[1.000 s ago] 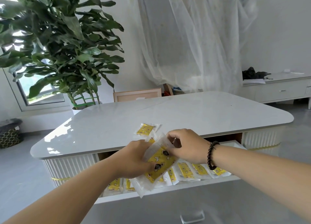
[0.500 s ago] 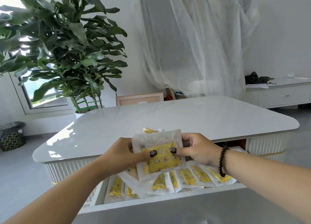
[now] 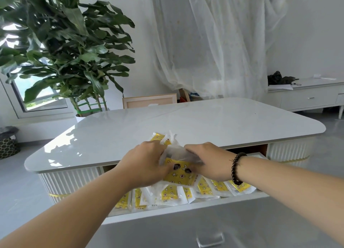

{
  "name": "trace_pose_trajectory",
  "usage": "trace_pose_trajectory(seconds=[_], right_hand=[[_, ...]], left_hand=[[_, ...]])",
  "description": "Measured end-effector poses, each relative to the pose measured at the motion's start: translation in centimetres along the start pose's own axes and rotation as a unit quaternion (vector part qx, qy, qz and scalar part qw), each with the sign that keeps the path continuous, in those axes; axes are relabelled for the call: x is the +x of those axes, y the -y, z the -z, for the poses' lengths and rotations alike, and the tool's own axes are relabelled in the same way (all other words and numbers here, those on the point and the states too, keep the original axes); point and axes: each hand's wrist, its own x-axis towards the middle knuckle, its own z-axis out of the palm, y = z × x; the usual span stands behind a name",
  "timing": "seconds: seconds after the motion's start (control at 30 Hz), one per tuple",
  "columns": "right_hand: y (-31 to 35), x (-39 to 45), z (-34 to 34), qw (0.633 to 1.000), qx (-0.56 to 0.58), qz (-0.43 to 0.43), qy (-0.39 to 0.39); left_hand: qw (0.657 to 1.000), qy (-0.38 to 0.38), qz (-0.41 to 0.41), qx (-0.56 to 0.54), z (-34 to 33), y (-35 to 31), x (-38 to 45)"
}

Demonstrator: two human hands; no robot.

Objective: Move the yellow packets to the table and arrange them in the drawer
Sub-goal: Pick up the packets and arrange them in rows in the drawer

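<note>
Both hands are working one yellow packet (image 3: pixel 179 175) over the open drawer (image 3: pixel 186 210), right at the front edge of the counter (image 3: pixel 186 121). Left hand (image 3: pixel 143 165) is gripping the packet's left side, thumb pressing on the printed yellow face. Right hand (image 3: pixel 208 160) is gripping the right side, fingers curling over the clear top flap, thumb also lying on the face. Both thumbnails are showing dark polish. The packet is tilting, its clear end pointing up toward the counter top.

A beaded bracelet (image 3: pixel 236 168) is sitting on the right wrist.

More yellow packets in the drawer (image 3: pixel 219 187) are lying overlapped in a row along its front, running from left of the hands to under the right wrist. Another couple of packets on the counter (image 3: pixel 158 137) are sitting just behind the hands, partly hidden by them.

The drawer is standing pulled out toward the camera; its handle (image 3: pixel 210 239) is showing at the bottom edge.

Background: a big potted plant (image 3: pixel 65 48) is standing left of the counter, a sheer curtain (image 3: pixel 214 42) is hanging behind it, and a low white sideboard (image 3: pixel 307 96) is sitting far right.
</note>
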Motion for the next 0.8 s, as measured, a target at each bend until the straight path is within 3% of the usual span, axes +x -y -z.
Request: trace_pose_trajectory(seconds=[0.13, 0.27, 0.47, 0.8], right_hand=[[-3.0, 0.3, 1.0, 0.999, -0.01, -0.036, 0.019], [-8.6, -0.1, 2.8, 0.987, -0.056, -0.148, 0.02], [-15.7, -0.6, 2.8, 0.907, -0.175, -0.358, 0.141], [-20.7, -0.3, 0.9, 0.836, 0.026, -0.526, 0.155]], left_hand=[[0.998, -0.02, 0.003, -0.057, -1.3, -0.1, 0.8], [0.994, -0.015, 0.032, -0.107, -2.6, -0.1, 1.3], [0.995, 0.044, 0.015, -0.091, -4.1, -0.8, 1.2], [0.994, 0.074, 0.017, -0.073, -5.8, -0.7, 2.2]])
